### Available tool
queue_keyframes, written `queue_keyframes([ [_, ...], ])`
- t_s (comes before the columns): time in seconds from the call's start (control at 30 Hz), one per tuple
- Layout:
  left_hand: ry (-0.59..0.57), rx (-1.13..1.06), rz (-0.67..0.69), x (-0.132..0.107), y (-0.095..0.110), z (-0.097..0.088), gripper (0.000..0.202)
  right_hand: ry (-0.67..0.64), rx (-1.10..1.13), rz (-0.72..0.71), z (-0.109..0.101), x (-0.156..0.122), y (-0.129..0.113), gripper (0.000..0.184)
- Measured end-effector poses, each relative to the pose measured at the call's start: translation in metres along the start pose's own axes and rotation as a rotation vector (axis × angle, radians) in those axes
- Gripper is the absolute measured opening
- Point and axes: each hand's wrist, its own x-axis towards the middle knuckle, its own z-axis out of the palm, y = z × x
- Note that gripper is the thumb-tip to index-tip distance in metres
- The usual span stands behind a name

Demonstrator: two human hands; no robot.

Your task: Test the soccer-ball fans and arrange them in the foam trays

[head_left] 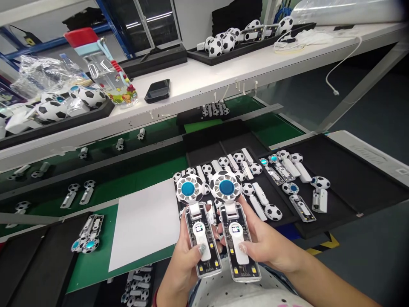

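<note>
My left hand [183, 260] is wrapped round a handheld fan [209, 264] with a football-patterned head, a blue centre and a clear body showing the circuit board. Its thumb lies on the white button strip. In my right hand [263, 238] is a matching handheld fan [251, 266], its thumb also resting on the white strip. Both fans are upright, side by side, with small lit displays that seem to read 100. Behind them, more football fans [274, 212] lie in rows on a black tray [283, 207], partly hidden by the two I hold.
Left of my hands lies a white sheet [143, 221] on the green surface, with several fans [91, 245] beyond it. The shelf [191, 79] above carries a phone [158, 90], a bottle with a red lid [108, 76] and trays of football fans. More fans stand along the green conveyor [108, 179].
</note>
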Motion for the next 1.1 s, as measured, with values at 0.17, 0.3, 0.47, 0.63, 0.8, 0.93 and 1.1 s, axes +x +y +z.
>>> queue_keyframes([
  [0.17,0.008,-0.002,0.012,0.0,-0.001,0.0,0.073,-0.012,0.124,0.006,-0.001,-0.003,0.003,0.097],
  [0.3,0.129,0.118,0.033,-0.004,-0.002,-0.001,0.082,-0.005,0.181,-0.004,-0.002,-0.004,0.002,0.097],
  [0.47,0.226,0.278,0.058,-0.006,0.0,0.009,0.089,0.012,0.209,0.008,-0.007,-0.008,0.002,0.093],
  [0.63,0.422,0.424,0.101,-0.007,-0.003,0.02,0.093,0.033,0.252,-0.072,-0.007,-0.012,0.013,0.091],
  [0.8,0.42,0.304,-0.017,-0.007,-0.012,0.022,0.098,0.077,0.276,-0.063,-0.01,-0.02,0.026,0.102],
  [0.93,0.442,0.254,0.033,-0.003,-0.022,0.025,0.093,0.121,0.201,-0.108,-0.02,-0.029,0.028,0.082],
  [1.1,0.102,0.261,0.217,0.016,0.016,0.021,0.059,0.093,-0.157,-0.194,-0.045,-0.047,-0.015,0.039],
])
